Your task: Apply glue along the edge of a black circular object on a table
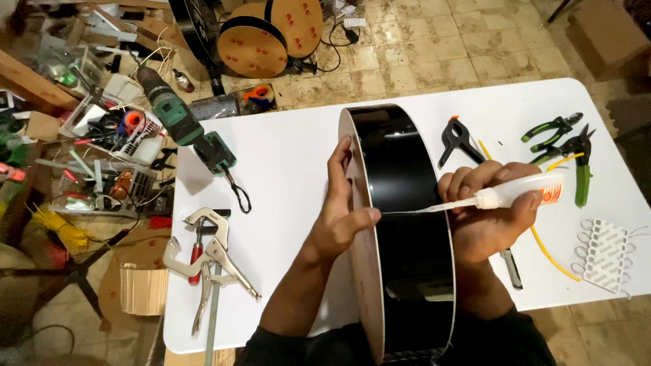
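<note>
A round drum-like piece (407, 203) with a glossy black band and a pale wooden face stands on edge on the white table (285, 163). My left hand (342, 213) grips its wooden rim, thumb over onto the black band. My right hand (488, 217) is closed around a clear glue bottle (519, 195) with an orange label. The bottle's long thin nozzle points left across the black band and its tip meets the rim by my left thumb.
On the table lie a green cordless drill (183, 122), locking pliers (213, 261), a black spring clamp (456, 139), green-handled snips (566, 146), a yellow wire (553, 261) and a white perforated strip (603, 254). Two similar wooden rounds (268, 37) stand on the tiled floor. Cluttered shelves fill the left.
</note>
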